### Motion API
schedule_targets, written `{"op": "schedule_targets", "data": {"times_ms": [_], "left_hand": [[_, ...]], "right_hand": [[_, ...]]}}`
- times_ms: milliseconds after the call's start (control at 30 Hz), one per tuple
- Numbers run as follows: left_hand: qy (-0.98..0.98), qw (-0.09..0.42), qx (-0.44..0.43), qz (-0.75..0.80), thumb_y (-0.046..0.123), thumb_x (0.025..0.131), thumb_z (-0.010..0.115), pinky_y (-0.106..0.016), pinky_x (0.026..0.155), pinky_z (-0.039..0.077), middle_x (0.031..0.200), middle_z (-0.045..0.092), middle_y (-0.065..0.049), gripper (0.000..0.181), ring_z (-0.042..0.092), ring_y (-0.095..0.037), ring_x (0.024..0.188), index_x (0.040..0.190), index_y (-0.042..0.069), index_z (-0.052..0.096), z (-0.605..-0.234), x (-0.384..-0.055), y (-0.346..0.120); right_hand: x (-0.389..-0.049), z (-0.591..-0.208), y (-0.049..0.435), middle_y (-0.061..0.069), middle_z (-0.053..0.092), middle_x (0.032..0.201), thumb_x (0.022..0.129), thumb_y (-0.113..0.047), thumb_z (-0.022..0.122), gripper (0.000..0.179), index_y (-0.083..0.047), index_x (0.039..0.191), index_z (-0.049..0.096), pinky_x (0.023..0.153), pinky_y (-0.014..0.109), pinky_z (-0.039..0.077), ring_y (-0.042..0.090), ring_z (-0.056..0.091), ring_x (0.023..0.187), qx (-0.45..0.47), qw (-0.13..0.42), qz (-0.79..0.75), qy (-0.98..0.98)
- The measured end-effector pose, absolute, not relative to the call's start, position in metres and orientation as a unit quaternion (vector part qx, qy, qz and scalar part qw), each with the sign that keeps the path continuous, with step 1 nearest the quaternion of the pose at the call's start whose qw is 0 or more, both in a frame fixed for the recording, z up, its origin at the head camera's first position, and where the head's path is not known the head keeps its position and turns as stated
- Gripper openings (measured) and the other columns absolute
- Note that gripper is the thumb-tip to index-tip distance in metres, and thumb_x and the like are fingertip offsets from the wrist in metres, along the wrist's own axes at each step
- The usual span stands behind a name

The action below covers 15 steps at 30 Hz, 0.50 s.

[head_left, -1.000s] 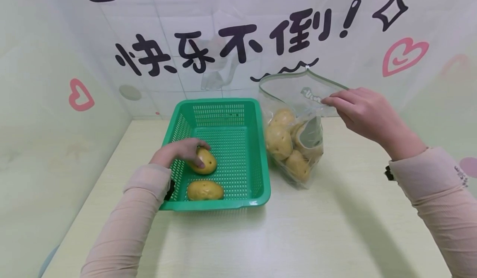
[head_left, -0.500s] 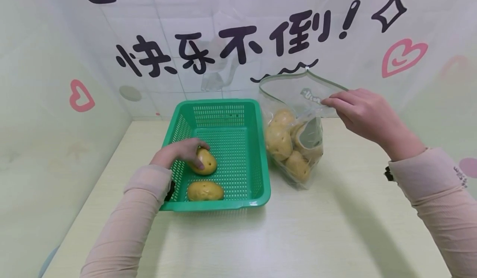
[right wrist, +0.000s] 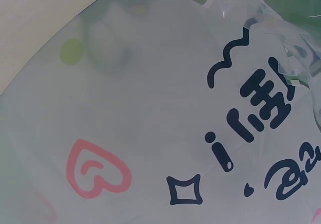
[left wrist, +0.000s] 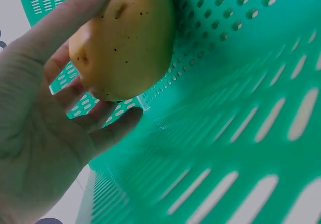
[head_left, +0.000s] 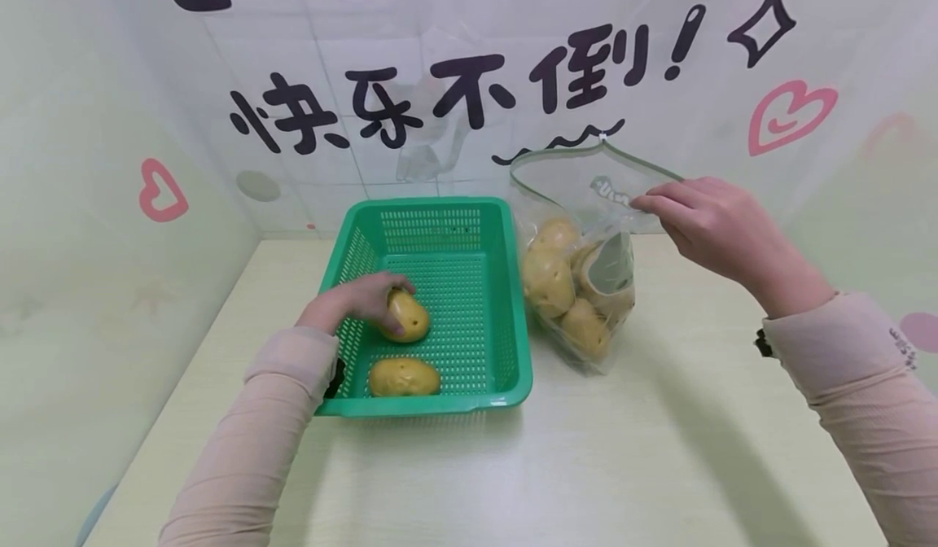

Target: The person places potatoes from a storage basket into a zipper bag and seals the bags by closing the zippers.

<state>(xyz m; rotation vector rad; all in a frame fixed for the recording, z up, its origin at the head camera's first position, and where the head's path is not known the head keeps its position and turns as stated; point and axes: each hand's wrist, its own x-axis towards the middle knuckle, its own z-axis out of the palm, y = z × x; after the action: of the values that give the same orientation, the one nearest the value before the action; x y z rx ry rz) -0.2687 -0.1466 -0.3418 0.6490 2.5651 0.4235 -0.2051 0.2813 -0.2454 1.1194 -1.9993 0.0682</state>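
Note:
My left hand [head_left: 366, 299] reaches into a green plastic basket [head_left: 522, 343] and grips a yellow potato [head_left: 412, 319], thumb on the near side. In the left wrist view this potato [left wrist: 125, 43] shows dark specks, and the fingers curl around its lower end. A second potato [head_left: 405, 377] lies by the basket's front wall. To the right of the basket stands a clear zip bag [head_left: 542, 174] with several potatoes [head_left: 550, 280] inside. My right hand [head_left: 714, 217] pinches the bag's upper right edge, and the mouth gapes. Only part of the bag [right wrist: 246, 5] shows in the right wrist view; the hand does not.
The basket and bag stand on a pale tabletop [head_left: 586, 457]. Behind them hangs a white sheet [head_left: 484, 26] printed with dark characters and pink hearts. Pale sheeting [head_left: 66, 286] also closes off the left side.
The potato in my left hand has shifted very slightly to the right. My right hand keeps its hold on the bag, and the head view has tilted a little.

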Motion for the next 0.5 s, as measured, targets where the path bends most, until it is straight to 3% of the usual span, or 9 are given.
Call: {"op": "schedule_targets", "data": {"times_ms": [500], "left_hand": [[0.934, 0.210, 0.234, 0.169, 0.026, 0.075, 0.078, -0.041, 0.086, 0.049, 0.128, 0.050, -0.020, 0.061, 0.053, -0.030, 0.105, 0.129, 0.007, 0.054, -0.3447, -0.2711, -0.1422]], "right_hand": [[-0.2046, -0.2453, 0.2812, 0.014, 0.072, 0.085, 0.073, 0.013, 0.064, 0.029, 0.000, 0.098, 0.070, 0.059, 0.043, 0.053, 0.030, 0.063, 0.065, 0.444, 0.409, 0.021, -0.797]]}}
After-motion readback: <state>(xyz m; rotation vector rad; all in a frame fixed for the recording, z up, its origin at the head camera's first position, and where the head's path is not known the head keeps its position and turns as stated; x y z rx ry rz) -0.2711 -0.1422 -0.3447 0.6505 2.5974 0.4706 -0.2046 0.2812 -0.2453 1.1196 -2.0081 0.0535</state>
